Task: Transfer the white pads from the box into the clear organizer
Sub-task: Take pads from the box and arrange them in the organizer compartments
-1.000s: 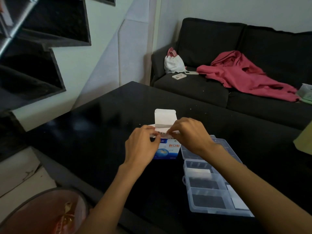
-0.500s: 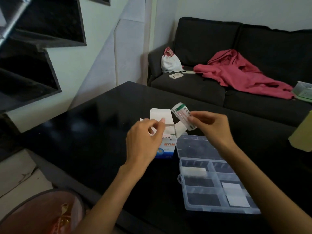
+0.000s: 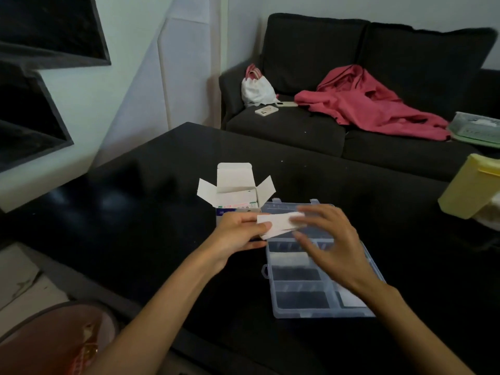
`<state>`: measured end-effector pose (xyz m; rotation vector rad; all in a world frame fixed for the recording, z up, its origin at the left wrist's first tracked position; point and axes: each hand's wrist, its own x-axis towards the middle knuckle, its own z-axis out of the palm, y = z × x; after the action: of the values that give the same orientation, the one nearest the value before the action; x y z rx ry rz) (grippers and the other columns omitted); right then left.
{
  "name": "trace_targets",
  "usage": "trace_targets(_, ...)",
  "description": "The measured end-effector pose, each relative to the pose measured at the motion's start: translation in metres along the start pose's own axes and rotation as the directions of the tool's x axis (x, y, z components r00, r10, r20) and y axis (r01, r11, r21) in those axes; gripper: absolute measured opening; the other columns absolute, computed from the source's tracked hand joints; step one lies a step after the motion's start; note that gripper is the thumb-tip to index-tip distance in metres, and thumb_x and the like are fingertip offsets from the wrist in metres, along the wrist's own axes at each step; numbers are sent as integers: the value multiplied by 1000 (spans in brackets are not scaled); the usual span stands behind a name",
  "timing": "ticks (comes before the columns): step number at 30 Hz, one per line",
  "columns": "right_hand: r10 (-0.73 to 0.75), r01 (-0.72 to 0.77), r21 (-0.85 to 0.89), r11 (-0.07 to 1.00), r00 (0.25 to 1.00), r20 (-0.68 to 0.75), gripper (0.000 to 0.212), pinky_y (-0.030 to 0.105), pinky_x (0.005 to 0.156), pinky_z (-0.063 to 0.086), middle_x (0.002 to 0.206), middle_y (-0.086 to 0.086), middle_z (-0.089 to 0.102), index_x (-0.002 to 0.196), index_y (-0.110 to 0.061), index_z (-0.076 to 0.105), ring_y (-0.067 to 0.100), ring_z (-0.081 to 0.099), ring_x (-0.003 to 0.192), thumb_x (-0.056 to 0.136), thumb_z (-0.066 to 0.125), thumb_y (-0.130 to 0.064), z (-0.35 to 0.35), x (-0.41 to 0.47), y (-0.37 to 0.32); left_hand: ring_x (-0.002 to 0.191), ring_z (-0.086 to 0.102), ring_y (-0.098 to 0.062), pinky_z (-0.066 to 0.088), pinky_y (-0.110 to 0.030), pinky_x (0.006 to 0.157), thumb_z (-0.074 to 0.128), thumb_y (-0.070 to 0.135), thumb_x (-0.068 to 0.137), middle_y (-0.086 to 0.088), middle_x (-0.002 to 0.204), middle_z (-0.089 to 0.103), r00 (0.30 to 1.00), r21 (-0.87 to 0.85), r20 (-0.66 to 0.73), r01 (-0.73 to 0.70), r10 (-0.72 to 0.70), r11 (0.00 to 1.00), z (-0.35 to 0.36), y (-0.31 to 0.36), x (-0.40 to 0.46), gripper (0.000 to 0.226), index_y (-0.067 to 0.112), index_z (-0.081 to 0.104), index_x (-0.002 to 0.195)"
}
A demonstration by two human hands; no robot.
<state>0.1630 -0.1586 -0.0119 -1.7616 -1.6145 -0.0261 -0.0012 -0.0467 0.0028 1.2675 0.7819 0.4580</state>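
A small white box (image 3: 236,189) stands open on the black table (image 3: 151,190), flaps spread, with more pads showing inside. In front of it my left hand (image 3: 239,234) pinches a small stack of white pads (image 3: 278,226) by its left end. My right hand (image 3: 328,239) touches the stack's right end with its fingertips, blurred by motion. Both hands hover over the far end of the clear organizer (image 3: 300,299), whose lid is open. One white pad (image 3: 288,258) lies in a left compartment and another (image 3: 349,299) in a right one, partly hidden by my right wrist.
A yellow container (image 3: 470,185) stands at the table's right edge. Behind the table is a dark sofa (image 3: 351,77) with a pink garment (image 3: 373,104), a white bag (image 3: 255,89) and phones. A round reddish bin (image 3: 54,345) sits at lower left.
My right hand brought the pads it had lifted from the box down over the organizer. My left hand left the box and now pinches the stack's left end.
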Motion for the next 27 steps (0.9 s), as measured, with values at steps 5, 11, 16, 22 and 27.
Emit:
trace_targets(5, 439, -562, 533, 632, 827, 351, 35, 15, 62, 53, 103, -9, 62, 119, -28, 55, 3, 67, 81, 85, 62, -27, -10, 6, 4, 76, 65, -3, 50, -13, 57, 66, 19, 86, 8, 86, 68, 999, 148, -15, -40, 42, 988, 11, -5, 5, 18, 16, 68, 103)
trace_targets(11, 569, -641, 549, 537, 755, 325, 18, 23, 69, 56, 99, 1, 67, 102, -20, 67, 17, 65, 88, 83, 66, -17, -6, 3, 17, 81, 64, -7, 53, -14, 58, 60, 28, 90, 5, 89, 66, 999, 174, -25, -29, 34, 984, 25, -14, 15, 23, 12, 66, 105)
trace_targets(16, 604, -593, 538, 600, 776, 182, 22, 17, 65, 53, 104, -3, 64, 106, -18, 65, 13, 62, 95, 84, 66, -17, -3, 3, 26, 82, 63, -3, 54, -15, 61, 53, 25, 95, 11, 91, 64, 999, 101, 23, -34, 32, 994, 25, -14, 21, 13, 21, 64, 101)
trace_targets(22, 526, -548, 567, 615, 821, 224, 26, 25, 74, 57, 104, -6, 63, 97, -28, 65, 12, 62, 95, 80, 68, -9, -8, -2, 31, 81, 63, 4, 53, -12, 66, 65, -3, 83, 12, 93, 63, 964, 291, 9, -255, 264, 922, 16, -19, 27, 30, 19, 65, 105)
trace_targets(27, 368, -387, 530, 754, 918, 147, 27, 21, 73, 56, 102, -4, 68, 95, -25, 67, 9, 67, 91, 78, 68, -4, -14, -6, 32, 79, 65, 9, 50, -9, 67, 71, 1, 78, 14, 89, 65, 922, 353, 50, -376, 384, 857, 17, -23, 26, 28, 22, 66, 95)
